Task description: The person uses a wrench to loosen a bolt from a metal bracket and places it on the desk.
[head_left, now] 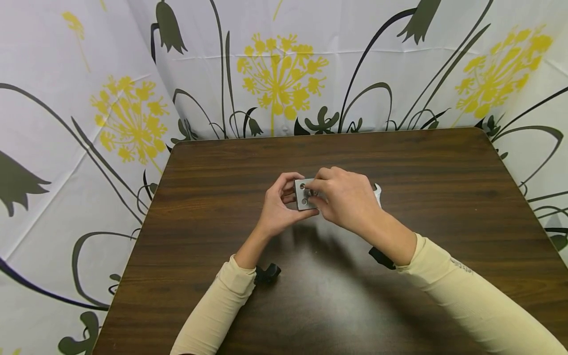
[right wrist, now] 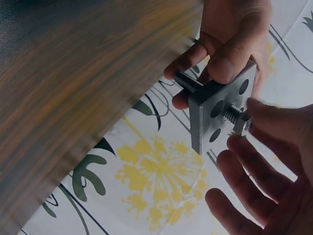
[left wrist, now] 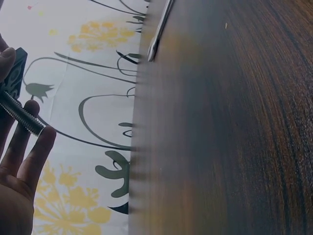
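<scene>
Above the table, my left hand (head_left: 277, 212) grips a square grey metal plate (head_left: 299, 198) by its edges, thumb on the near side. Several round holes show in the plate in the right wrist view. A threaded bolt (right wrist: 231, 114) runs through it, its shank jutting out on the far side beside the left fingers. With thumb and forefinger my right hand (head_left: 348, 197) pinches the bolt's hex head (right wrist: 242, 125); its other fingers spread loosely. In the left wrist view the bolt's threaded end (left wrist: 22, 117) lies near the left fingertips.
A wrench (head_left: 377, 193) lies on the brown wood-grain table (head_left: 213, 207), partly hidden behind my right hand. Behind the table's far edge hangs a white curtain (head_left: 199, 74) with yellow and grey flowers. Black straps sit at both wrists.
</scene>
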`<state>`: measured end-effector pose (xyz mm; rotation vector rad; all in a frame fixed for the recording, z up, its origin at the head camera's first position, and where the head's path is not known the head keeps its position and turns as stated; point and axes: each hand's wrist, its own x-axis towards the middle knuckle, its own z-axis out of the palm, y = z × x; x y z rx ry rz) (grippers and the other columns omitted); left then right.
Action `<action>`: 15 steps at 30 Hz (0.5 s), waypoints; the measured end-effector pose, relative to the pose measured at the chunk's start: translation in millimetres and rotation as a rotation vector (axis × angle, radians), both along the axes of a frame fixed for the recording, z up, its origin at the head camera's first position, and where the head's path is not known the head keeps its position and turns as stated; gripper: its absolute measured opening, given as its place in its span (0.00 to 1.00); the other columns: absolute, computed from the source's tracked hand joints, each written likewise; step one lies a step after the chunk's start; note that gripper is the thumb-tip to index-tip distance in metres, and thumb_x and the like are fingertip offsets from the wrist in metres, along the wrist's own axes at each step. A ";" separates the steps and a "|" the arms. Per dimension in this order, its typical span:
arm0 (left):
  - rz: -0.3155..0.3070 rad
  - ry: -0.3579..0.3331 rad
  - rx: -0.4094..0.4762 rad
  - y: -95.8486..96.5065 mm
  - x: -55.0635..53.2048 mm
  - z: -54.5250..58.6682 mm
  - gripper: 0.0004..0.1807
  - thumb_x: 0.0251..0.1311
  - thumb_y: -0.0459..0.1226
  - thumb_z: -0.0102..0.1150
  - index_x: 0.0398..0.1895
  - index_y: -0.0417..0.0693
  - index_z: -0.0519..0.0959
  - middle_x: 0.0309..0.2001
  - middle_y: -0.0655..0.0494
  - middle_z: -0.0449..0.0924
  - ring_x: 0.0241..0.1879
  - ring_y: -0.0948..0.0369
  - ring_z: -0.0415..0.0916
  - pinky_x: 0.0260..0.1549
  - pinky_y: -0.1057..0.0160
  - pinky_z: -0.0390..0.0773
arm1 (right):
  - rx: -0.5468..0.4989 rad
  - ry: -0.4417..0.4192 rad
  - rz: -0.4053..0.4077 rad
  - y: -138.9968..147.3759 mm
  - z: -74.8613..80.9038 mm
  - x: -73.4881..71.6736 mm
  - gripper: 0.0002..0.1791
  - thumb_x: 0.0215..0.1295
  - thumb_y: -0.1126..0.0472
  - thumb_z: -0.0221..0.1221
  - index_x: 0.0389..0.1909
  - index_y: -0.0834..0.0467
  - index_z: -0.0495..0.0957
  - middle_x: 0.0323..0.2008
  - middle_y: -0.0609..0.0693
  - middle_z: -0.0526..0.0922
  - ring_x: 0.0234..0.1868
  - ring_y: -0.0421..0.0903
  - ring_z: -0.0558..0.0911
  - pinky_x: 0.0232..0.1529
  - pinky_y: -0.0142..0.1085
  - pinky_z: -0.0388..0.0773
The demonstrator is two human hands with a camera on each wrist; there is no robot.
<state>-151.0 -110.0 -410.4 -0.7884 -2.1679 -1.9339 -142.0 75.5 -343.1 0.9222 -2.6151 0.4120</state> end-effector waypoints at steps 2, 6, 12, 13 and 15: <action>-0.001 0.000 0.001 0.3 0.0 0.1 0.39 0.36 0.20 0.77 0.55 0.28 0.68 0.45 0.38 0.82 0.42 0.55 0.82 0.43 0.46 0.81 | 0.007 0.000 -0.020 -0.1 -0.2 0.1 0.13 0.56 0.52 0.71 0.42 0.50 0.88 0.33 0.44 0.82 0.29 0.42 0.78 0.18 0.38 0.74; 0.003 -0.004 0.003 0.8 0.2 0.0 0.39 0.36 0.20 0.77 0.55 0.27 0.68 0.45 0.38 0.82 0.42 0.55 0.82 0.43 0.45 0.81 | 0.013 -0.019 -0.032 0.4 -0.8 0.2 0.11 0.57 0.52 0.71 0.41 0.49 0.88 0.30 0.43 0.80 0.27 0.42 0.77 0.17 0.38 0.73; 0.003 -0.013 0.002 1.3 -0.4 -1.7 0.39 0.36 0.19 0.76 0.55 0.29 0.68 0.46 0.38 0.82 0.42 0.55 0.82 0.43 0.45 0.81 | -0.004 -0.013 -0.022 1.3 -1.0 -0.4 0.13 0.57 0.52 0.71 0.43 0.49 0.88 0.33 0.43 0.82 0.29 0.42 0.78 0.18 0.37 0.73; 0.001 -0.013 0.003 1.6 -0.4 -2.0 0.39 0.36 0.19 0.76 0.55 0.30 0.68 0.46 0.38 0.82 0.42 0.55 0.81 0.43 0.45 0.81 | -0.003 -0.012 -0.028 1.3 -1.0 -0.3 0.13 0.57 0.51 0.71 0.43 0.49 0.88 0.32 0.43 0.82 0.28 0.42 0.78 0.17 0.37 0.73; -0.004 -0.014 0.010 1.8 -0.6 -2.5 0.38 0.36 0.19 0.76 0.55 0.29 0.68 0.45 0.38 0.82 0.42 0.54 0.81 0.43 0.44 0.81 | 0.001 -0.016 -0.037 1.4 -1.3 -0.4 0.13 0.58 0.50 0.70 0.42 0.48 0.88 0.31 0.43 0.82 0.27 0.42 0.78 0.17 0.38 0.72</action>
